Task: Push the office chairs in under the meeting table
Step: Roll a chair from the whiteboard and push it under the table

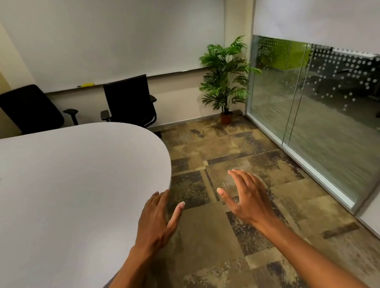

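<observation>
1. Nearest the camera, two bare forearms reach forward. The left hand [157,223] hovers at the rounded edge of the meeting table [56,185], fingers straight and loosely spread, holding nothing; whether it touches the edge cannot be told.
2. The right hand [247,199] hangs over the patterned carpet [222,248], fingers relaxed and spread, also holding nothing.
3. Beyond the table's far side stand two black office chairs: the left chair [30,108] and the right chair [130,101], both well apart from the fingers.
4. A potted plant [225,78] stands in the corner beside a glass wall [325,114].
5. Likely risks: walking round the curved table end, a hip could clip the edge; a hard shove could knock chair armrests against the tabletop or roll a chair askew.
</observation>
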Tool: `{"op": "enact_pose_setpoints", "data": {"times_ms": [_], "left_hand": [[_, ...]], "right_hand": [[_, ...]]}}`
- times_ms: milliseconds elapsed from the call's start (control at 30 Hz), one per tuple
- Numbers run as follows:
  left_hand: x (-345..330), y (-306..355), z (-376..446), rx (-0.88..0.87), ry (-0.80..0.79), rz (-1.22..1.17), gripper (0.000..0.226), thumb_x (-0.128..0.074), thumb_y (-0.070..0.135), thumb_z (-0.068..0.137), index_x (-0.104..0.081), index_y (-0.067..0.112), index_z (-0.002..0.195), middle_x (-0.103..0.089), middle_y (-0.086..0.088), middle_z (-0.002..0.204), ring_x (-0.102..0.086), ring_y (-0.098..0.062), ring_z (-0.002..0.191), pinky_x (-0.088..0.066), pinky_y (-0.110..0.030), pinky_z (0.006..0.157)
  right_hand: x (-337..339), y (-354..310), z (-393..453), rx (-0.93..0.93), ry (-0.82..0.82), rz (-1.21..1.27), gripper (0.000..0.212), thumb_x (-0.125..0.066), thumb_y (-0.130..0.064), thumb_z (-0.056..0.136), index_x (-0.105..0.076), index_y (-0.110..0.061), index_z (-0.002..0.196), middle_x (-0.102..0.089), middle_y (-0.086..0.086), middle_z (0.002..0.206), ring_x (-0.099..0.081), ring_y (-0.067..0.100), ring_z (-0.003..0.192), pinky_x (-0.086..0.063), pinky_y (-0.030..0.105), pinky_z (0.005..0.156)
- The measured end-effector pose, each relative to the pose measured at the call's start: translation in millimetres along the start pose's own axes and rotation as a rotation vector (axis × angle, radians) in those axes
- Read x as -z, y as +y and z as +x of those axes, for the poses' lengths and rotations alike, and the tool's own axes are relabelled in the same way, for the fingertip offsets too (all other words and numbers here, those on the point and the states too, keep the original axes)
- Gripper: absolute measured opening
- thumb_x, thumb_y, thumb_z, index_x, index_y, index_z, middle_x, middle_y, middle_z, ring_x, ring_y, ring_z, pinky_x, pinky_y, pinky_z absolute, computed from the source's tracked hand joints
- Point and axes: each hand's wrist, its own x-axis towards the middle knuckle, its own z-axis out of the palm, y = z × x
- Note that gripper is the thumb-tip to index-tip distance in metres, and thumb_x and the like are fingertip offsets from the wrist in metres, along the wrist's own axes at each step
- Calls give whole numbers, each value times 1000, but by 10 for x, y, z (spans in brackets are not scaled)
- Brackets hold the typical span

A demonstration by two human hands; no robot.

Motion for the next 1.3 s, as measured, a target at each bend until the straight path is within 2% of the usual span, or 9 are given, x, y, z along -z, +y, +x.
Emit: {"op": "enact_pose_setpoints", "data": {"times_ms": [133, 267, 367, 500, 667, 900, 1067, 1133, 1300], "left_hand": [[-467, -125, 910, 4, -28, -17, 79, -26, 75, 90, -35, 28, 153, -37, -1, 159, -29, -22, 149, -24, -42, 120], [-869, -275, 1961, -23, -54, -48, 81, -24, 75, 90, -39, 24, 151, -41, -2, 157, -32, -22, 148, -30, -44, 121], [-980, -258, 2747, -72, -41, -58, 78, -29, 72, 92, -41, 21, 150, -40, -3, 158, -31, -22, 148, -28, -42, 122], [-1010, -240, 3811, -150, -26, -38, 76, -32, 69, 94, -37, 21, 152, -34, -3, 161, -27, -23, 150, -27, -46, 122], [-1171, -213, 5077, -221, -8, -7, 74, -36, 65, 96, -37, 17, 152, -35, -5, 160, -24, -23, 151, -22, -41, 121], [-1768, -311, 6930, -249, -39, 124, 78, -30, 67, 98, -31, 14, 155, -31, -8, 162, -19, -23, 152, -17, -41, 125], [-2017, -313, 8370, -194, -26, 189, 85, -24, 72, 96, -32, 10, 154, -32, -12, 161, -23, -26, 151, -19, -43, 125], [-2009, -317, 8903, -171, 9, 212, 88, -22, 73, 93, -35, 10, 153, -34, -12, 159, -24, -28, 151, -21, -45, 123], [-1968, -622, 9997, -55, 65, 231, 86, -25, 71, 94, -34, 10, 153, -32, -11, 161, -22, -27, 152, -20, -44, 124]], "right_hand": [[-362, 371, 736, 4, -17, -18, 86, -23, -76, 91, -43, -14, 146, -47, 6, 149, -38, 22, 139, -30, 42, 117], [-707, 717, 1622, -16, -54, -66, 84, -24, -76, 91, -41, -16, 148, -44, 5, 152, -36, 21, 141, -25, 40, 119], [-815, 905, 2337, -21, -77, -110, 82, -27, -75, 91, -38, -17, 149, -41, 5, 154, -33, 21, 143, -22, 41, 120], [-926, 1071, 3271, -30, -55, -131, 84, -24, -75, 91, -40, -16, 148, -43, 6, 153, -36, 23, 141, -28, 47, 119], [-1150, 1390, 4400, -48, -18, -112, 79, -32, -71, 92, -43, -14, 146, -46, 8, 150, -40, 24, 138, -32, 45, 115], [-1800, 2178, 6138, -32, -7, -67, 86, -24, -75, 90, -42, -14, 146, -44, 9, 152, -37, 25, 141, -30, 49, 116], [-2115, 2718, 7636, -8, -51, -25, 89, -22, -76, 89, -38, -13, 149, -39, 10, 155, -31, 26, 145, -25, 51, 119], [-2185, 2813, 8238, 33, -45, -21, 86, -27, -75, 91, -37, -13, 150, -38, 10, 156, -30, 26, 146, -23, 51, 121], [-2491, 2731, 9647, 167, -55, 23, 83, -36, -70, 93, -32, -13, 153, -33, 8, 159, -24, 22, 149, -19, 48, 123]]}}
